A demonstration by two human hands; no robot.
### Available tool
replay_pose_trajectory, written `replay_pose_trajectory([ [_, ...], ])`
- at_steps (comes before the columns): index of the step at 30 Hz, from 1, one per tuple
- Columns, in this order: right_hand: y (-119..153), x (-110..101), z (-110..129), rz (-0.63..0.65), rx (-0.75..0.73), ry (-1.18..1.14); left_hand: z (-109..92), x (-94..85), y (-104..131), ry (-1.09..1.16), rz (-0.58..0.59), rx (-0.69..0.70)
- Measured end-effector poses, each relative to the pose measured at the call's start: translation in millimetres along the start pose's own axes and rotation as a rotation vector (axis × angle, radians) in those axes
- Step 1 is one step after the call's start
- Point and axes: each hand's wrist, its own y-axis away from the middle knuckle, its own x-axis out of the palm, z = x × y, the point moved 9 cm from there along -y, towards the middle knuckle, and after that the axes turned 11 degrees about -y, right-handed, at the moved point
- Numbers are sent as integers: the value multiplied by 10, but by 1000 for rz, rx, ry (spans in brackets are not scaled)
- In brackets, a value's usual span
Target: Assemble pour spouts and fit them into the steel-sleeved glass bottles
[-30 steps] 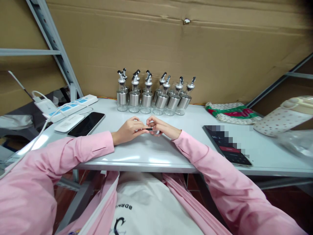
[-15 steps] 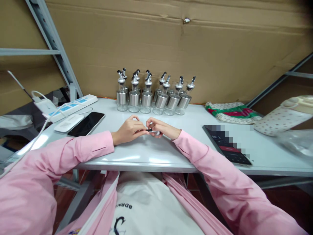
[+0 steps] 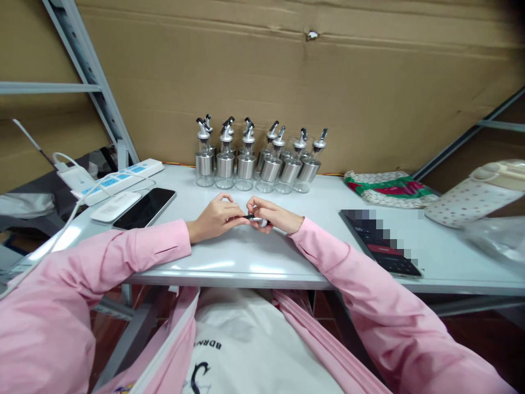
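Over the middle of the table, a small silver-and-black pour spout lies crosswise between my two hands, matching the tops on the bottles behind. The fingers of my right hand are curled round its silver part. My left hand pinches at the black end with thumb and fingertips, which partly hide it. Beyond the hands, several glass bottles with steel sleeves and silver-and-black spouts stand upright in a cluster, apart from my fingers.
A white power strip with cables, a white flat box and a dark-screened phone lie at the left. At the right are another phone, a green-and-red patterned cloth and a dotted flask. Cardboard backs the table.
The spout has turned slightly in my right fingers, and a dark part now shows at its right end. My left hand has hardly moved, and the bottles stand as before.
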Motion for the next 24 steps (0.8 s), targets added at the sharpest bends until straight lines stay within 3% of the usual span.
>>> replay_pose_trajectory([
  [7, -7, 27, 42, 16, -40, -16, 14, 32, 16, -25, 21, -3],
  [16, -2, 87, 16, 147, -26, -31, -67, 0, 6, -121, 3, 66],
  [24, -5, 78, 101, 89, -153, 128, -80, -50, 12, -88, -58, 90],
])
